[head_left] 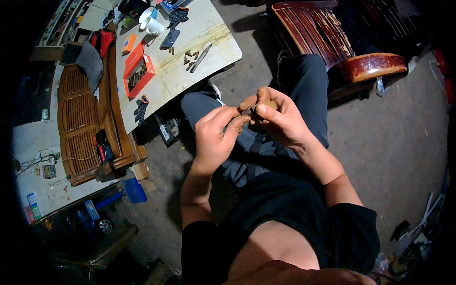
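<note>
Over my lap, my left hand (214, 134) and my right hand (284, 121) meet with closed fingers. The left thumb and fingertips pinch a small dark cylindrical piece (246, 112). A brownish-tan piece (271, 104) shows between the fingers of the right hand, pressed up close to the dark one; its kind is unclear. On the table (209, 35) ahead to the left lie several small brown pieces (187, 59) beside a slim silver knife-like tool (201, 57). An open red box (148, 71) there holds more dark brown pieces.
A dark phone (170, 39), white mugs (152, 26), an orange box (128, 43) and black gloves (141, 110) also lie on the table. Left of it stands a slatted wooden bench (78, 118). A reddish-brown wooden chair (370, 66) is at the far right.
</note>
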The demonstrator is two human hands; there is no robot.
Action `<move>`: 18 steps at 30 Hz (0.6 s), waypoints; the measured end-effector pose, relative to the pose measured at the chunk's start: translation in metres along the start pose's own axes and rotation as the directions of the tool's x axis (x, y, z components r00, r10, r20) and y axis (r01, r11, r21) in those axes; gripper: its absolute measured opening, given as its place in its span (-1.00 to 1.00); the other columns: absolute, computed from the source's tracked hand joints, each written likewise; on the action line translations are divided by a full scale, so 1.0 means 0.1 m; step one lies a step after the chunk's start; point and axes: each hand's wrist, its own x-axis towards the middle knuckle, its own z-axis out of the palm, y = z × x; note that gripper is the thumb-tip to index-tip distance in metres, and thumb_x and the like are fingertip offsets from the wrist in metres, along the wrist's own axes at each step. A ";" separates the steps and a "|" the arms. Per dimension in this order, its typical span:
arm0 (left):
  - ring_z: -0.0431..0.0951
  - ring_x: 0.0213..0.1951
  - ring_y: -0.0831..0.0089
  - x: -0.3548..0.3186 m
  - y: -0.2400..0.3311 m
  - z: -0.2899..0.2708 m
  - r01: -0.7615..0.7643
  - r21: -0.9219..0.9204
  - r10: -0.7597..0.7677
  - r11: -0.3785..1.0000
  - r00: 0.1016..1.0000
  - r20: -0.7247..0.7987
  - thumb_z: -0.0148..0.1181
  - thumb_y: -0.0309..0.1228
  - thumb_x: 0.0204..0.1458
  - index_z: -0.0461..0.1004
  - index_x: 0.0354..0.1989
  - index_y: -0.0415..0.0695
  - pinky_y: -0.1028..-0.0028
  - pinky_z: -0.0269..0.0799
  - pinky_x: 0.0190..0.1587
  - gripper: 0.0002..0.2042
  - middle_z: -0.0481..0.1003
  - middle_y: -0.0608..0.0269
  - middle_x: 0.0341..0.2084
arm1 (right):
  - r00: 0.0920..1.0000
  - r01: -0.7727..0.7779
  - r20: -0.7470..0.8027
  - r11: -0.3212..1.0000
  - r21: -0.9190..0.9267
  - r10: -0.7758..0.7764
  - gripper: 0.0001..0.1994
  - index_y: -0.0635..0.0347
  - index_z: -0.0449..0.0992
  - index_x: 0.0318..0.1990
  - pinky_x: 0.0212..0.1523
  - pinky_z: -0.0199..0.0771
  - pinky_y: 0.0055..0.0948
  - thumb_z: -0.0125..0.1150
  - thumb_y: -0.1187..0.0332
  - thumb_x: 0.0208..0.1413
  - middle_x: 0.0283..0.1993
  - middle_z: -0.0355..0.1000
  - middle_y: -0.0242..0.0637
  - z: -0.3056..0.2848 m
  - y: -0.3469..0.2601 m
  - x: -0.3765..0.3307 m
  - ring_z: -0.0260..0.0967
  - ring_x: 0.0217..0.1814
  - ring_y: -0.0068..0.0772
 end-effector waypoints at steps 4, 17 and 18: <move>0.47 -0.52 0.18 0.01 -0.03 0.05 -0.168 0.197 0.179 0.966 0.983 -0.036 0.26 -0.57 -0.05 0.48 -0.38 -0.28 0.36 0.37 -0.47 -0.91 0.43 0.06 -0.56 | 0.984 0.137 -0.070 0.940 -0.313 -0.167 -0.83 0.25 0.37 -0.32 -0.14 0.41 -0.55 0.20 0.37 0.17 -0.19 0.49 -0.20 0.05 0.03 0.01 0.34 -0.24 -0.60; 0.45 -0.60 0.36 0.04 -0.12 0.14 -0.158 0.189 0.168 0.969 0.985 -0.039 0.24 -0.56 0.00 0.50 -0.37 -0.31 0.45 0.33 -0.53 -0.93 0.45 0.11 -0.58 | 0.968 0.114 -0.169 0.929 -0.352 -0.183 -0.81 0.28 0.40 -0.29 -0.15 0.39 -0.59 0.23 0.35 0.16 -0.25 0.49 -0.26 0.04 0.06 0.04 0.37 -0.21 -0.62; 0.45 -0.60 0.36 0.05 -0.15 0.14 -0.191 0.221 0.204 0.957 0.978 -0.039 0.24 -0.56 0.00 0.50 -0.37 -0.31 0.46 0.33 -0.54 -0.93 0.45 0.11 -0.58 | 0.974 0.080 -0.168 0.926 -0.370 -0.151 -0.81 0.28 0.39 -0.29 -0.14 0.39 -0.59 0.23 0.35 0.16 -0.25 0.49 -0.25 0.01 0.05 0.05 0.37 -0.21 -0.62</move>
